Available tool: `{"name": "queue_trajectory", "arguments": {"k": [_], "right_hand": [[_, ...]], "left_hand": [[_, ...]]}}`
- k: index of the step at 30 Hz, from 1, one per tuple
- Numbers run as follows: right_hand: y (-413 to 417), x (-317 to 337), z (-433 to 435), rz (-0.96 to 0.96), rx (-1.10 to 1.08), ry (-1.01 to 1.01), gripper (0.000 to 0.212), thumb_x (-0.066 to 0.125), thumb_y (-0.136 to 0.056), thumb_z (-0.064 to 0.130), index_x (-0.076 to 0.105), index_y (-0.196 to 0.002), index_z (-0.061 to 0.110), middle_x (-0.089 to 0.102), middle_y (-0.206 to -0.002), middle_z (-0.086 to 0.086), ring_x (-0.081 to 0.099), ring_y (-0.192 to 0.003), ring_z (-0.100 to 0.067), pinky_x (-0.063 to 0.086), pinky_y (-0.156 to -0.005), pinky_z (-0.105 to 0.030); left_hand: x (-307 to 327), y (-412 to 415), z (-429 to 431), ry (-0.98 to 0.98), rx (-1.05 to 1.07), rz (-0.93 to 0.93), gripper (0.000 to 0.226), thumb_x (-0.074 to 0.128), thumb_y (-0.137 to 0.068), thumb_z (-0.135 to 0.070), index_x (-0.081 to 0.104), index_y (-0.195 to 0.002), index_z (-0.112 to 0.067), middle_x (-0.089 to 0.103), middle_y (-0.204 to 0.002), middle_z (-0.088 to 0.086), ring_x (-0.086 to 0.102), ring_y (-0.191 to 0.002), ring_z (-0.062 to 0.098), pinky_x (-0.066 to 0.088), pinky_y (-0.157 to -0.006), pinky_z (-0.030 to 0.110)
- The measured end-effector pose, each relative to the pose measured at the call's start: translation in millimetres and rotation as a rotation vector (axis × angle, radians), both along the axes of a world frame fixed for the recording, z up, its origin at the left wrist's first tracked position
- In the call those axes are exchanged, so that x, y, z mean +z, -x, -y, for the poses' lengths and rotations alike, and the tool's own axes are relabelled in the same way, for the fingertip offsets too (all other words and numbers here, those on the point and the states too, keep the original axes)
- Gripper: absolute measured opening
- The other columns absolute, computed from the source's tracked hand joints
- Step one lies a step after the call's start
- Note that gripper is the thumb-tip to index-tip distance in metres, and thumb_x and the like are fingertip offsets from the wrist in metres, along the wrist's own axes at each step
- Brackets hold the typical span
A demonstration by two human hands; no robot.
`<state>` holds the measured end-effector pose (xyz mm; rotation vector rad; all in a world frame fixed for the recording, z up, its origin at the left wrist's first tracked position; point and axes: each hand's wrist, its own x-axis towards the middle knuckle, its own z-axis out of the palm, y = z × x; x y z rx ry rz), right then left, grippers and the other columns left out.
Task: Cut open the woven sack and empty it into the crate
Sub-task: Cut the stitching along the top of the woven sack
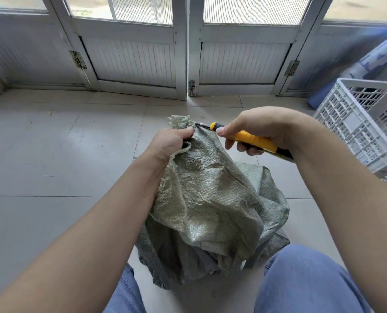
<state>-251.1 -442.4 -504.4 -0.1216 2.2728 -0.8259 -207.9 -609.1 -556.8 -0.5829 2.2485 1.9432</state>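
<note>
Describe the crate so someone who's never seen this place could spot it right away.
Start at the white panelled double doors across the grey tiled floor and follow them to the right. There the white plastic crate sits in front of a blue roll. It is the only rigid box with perforated lattice walls in view.

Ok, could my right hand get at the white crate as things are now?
Probably yes: the crate stands close beside the right hand with nothing between, though that hand grips the yellow knife.

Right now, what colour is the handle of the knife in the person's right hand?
Yellow with black trim, seen clearly in the head view: the utility knife in the right hand.
</note>
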Motion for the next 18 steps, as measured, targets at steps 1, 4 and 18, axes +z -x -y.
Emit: {"name": "queue_trajectory", "arguments": {"k": [1,4,18], "right_hand": [[-0.7,-0.3,1.3,-0.005,-0.008,-0.011,0.038,0.06,-0.088,0.042,0.062,-0.08,0.005,0.049,-0.065,-0.005,0.042,-0.052,-0.017,0.028,-0.052,-0.028],[-2.5,-1.4,5.1,-0.059,-0.065,-0.017,0.038,0.059,-0.09,0.042,0.06,-0.079,0.006,0.047,-0.066,-0.005,0.041,-0.051,-0.018,0.027,-0.05,-0.027],[-8.6,13.6,-10.7,-0.264,0.031,-0.124,0.038,0.071,-0.08,0.04,0.069,-0.081,0.002,0.056,-0.061,-0.005,0.05,-0.051,-0.019,0.04,-0.051,-0.025]], "left_hand": [[0.9,-0.4,-1.5,0.009,-0.01,-0.005,0.023,0.053,-0.095,-0.018,0.058,-0.073,-0.013,0.052,-0.065,-0.009,0.049,-0.033,-0.011,0.035,-0.038,0.001],[3.1,1.8,-0.9,0.068,-0.031,-0.014,0.027,0.051,-0.096,-0.02,0.062,-0.113,-0.004,0.05,-0.064,-0.02,0.05,-0.047,-0.005,0.035,-0.046,-0.003],[3.7,-4.9,3.5,0.036,0.016,0.068,0.025,0.056,-0.093,-0.017,0.059,-0.114,-0.004,0.051,-0.067,-0.002,0.048,-0.027,-0.006,0.037,-0.032,0.006]]}}
